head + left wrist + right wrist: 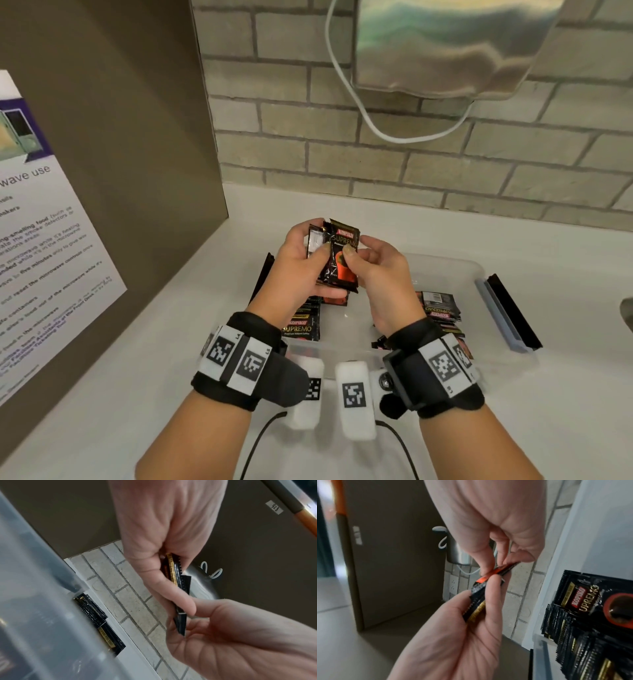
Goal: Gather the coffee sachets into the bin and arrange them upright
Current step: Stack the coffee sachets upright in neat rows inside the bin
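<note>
surface: white countertop [164, 359] | on it: clear plastic bin [455, 270]; grey-blue lid [500, 315], right of bin

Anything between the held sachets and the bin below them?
Nothing visible. Both the left hand and right hand grip the sachet bundle above the open clear bin. Sachets stand at the bin's left and right; the middle looks free.

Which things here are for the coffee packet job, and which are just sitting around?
For the job:
left hand
right hand
held sachets
clear bin
sachets in the bin

Just around:
microwave notice
white cable
steel dispenser
</note>
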Available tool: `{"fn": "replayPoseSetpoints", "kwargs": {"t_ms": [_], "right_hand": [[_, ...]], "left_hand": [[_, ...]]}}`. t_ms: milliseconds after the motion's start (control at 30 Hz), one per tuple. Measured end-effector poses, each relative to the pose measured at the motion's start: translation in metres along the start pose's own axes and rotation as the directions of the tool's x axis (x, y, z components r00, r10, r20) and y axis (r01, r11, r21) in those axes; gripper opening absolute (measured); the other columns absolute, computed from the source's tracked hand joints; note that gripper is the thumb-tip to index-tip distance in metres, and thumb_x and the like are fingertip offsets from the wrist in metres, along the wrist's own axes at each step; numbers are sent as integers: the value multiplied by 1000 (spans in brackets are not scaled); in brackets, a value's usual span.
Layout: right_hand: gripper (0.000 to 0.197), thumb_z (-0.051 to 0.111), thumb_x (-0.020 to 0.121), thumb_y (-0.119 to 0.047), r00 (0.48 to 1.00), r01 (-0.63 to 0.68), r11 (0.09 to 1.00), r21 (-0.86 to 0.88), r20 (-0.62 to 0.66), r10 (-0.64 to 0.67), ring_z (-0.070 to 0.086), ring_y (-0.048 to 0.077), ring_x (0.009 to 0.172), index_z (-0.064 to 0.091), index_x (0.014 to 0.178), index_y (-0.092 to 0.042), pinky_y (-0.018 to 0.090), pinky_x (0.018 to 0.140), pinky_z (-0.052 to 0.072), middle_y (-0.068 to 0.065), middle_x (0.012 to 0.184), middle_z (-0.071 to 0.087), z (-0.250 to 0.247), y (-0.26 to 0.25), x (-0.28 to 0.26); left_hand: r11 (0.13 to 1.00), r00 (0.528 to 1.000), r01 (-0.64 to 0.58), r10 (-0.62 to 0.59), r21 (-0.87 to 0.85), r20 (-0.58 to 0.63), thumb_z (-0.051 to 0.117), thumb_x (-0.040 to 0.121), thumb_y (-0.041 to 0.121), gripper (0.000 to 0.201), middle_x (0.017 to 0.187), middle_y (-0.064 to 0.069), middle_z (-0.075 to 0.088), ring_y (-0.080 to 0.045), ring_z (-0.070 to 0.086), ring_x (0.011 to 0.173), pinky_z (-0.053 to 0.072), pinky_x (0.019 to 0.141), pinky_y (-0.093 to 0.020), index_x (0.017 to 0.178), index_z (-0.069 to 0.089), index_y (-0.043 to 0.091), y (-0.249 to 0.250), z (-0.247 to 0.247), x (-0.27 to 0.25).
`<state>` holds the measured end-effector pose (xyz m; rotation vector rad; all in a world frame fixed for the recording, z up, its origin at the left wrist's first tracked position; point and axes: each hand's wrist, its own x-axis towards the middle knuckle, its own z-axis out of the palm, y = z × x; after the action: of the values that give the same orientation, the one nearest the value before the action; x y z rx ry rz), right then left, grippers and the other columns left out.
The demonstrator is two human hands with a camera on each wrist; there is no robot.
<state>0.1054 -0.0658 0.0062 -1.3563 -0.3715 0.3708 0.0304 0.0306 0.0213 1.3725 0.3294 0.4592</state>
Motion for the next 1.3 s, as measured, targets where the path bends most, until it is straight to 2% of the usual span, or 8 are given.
{"fn": "replayPoseSetpoints", "kwargs": {"t_ms": [100,233,500,633,733,1033,1167,1300], "right_hand": [[44,59,87,0,999,4,998,70,41,-7,59,13,76,45,126,-15,24,64,51,4,86,50,-3,1,0],[38,58,85,6,987,155,988,24,36,-156,51,9,72,48,100,-28,22,63,52,-1,85,49,-3,1,-2],[15,48,95,-7,982,156,986,56,99,-161,62,7,73,60,92,-16,16,62,50,1,86,65,-3,-1,-4],[21,34,98,-4,955,118,939,322,222,-196,66,9,78,55,101,-7,21,69,53,1,87,67,-3,-7,-9],[21,32,99,-6,975,78,888,454,152,-163,55,12,68,53,93,-9,24,65,48,2,76,57,-10,-10,-7],[23,44,97,-8,991,109,991,76,67,-114,64,11,83,55,117,-9,23,74,55,3,96,66,13,-7,-5],[18,46,97,-11,993,120,985,-125,15,-119,61,4,72,60,107,-12,9,57,50,-4,83,64,15,-7,-3],[11,47,96,-14,989,129,965,-230,-37,-141,62,12,78,58,94,-17,20,67,52,5,92,64,16,-6,0]], "left_hand": [[999,1000,-11,11,38,4,51,91,1,42,120,-8,58,-26,68,90,59,55,-34,124,40,25,1,0,-2],[998,1000,-4,4,70,5,58,88,5,32,110,-8,63,-22,70,89,60,59,-37,116,51,18,2,2,-4],[999,997,5,-2,40,-77,56,91,12,11,95,-7,71,-15,71,76,58,54,-30,96,65,16,-4,5,-5],[999,985,23,-30,-39,-172,55,92,19,12,90,-10,72,-21,71,70,55,50,-25,87,66,16,-5,-1,-4],[998,976,9,-22,-62,-215,54,93,20,12,97,-9,70,-19,70,81,57,55,-25,95,65,15,-3,-13,-1],[997,990,-65,70,41,-126,58,90,13,15,99,-4,69,-13,70,81,57,58,-26,105,60,15,-1,-6,-2],[997,993,-51,56,60,-99,56,91,11,11,97,-6,69,-11,71,72,57,56,-25,100,60,16,-3,-5,-2],[996,999,-15,18,83,-41,47,96,20,19,108,-11,66,-17,69,86,60,66,-31,109,58,11,-4,-4,0]]}}
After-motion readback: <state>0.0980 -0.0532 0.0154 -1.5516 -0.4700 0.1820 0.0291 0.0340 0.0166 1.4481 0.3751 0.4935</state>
